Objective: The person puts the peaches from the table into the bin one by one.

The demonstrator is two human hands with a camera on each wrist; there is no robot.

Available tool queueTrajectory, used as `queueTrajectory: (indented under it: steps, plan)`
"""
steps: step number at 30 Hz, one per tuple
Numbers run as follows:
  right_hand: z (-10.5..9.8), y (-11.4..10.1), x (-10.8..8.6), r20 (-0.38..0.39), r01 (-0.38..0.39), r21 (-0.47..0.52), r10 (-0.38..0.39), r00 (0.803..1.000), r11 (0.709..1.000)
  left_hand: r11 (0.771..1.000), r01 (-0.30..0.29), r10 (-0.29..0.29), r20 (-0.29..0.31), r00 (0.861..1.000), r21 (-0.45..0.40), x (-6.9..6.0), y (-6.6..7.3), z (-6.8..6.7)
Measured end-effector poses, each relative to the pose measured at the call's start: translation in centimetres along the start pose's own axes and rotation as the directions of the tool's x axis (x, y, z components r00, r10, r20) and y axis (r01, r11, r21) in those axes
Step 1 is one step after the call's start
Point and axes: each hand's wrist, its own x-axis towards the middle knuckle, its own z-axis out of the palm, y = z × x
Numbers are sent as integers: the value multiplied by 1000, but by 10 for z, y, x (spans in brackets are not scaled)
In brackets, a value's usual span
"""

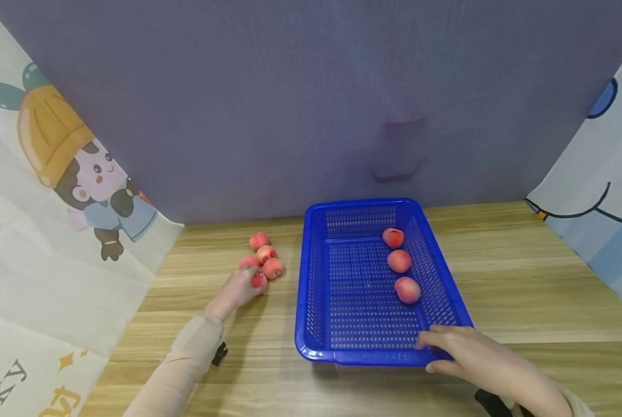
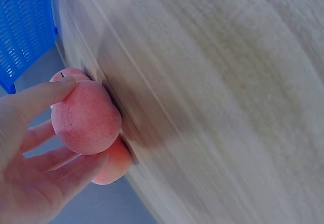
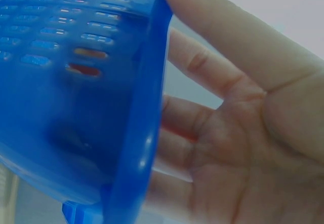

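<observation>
Three peaches [image 1: 399, 261] inside one blue basket [image 1: 363, 357], along its right side; four peaches [image 1: 273, 268] on the worktop [image 1: 498, 260] to its left. Pinches another peach [image 1: 259, 281] beside those with left hand [image 1: 238, 288]; grips basket's near-right corner with right hand [image 1: 464, 352].

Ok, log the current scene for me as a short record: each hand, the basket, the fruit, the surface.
Left hand: pinches a round pink-red peach
Right hand: grips the rim at the near right corner of the blue perforated plastic basket
Inside basket: three round peaches, lined up along its right side
Left of basket: four more peaches, clustered
Surface: wood-grain table
</observation>
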Motion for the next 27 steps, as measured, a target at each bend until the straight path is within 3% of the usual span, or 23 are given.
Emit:
queueTrajectory:
  steps: [3, 8, 10, 20, 27]
  plan:
    - [0, 0, 0, -5, 6, -4, -6, 1000, 1000, 999, -41, 41, -23, 999, -5, 0, -5, 2]
    - [1, 0, 0, -14, 13, -14, -13, 1000, 1000, 999, -49, 49, -25, 998, 7, -1, -4, 1]
    - [1, 0, 0, -14, 12, -13, -12, 1000, 1000, 1000, -9, 9, 4, 1000, 18, -1, 2, -3]
    - [1, 0, 0, -14, 14, -15, -14, 1000, 1000, 1000, -3, 3, 43, 999, -2, -1, 12, -16]
    - [0, 0, 0, -14, 14, -9, -15, 1000, 1000, 991, -136, 136, -33, 990, 19, 3, 16, -24]
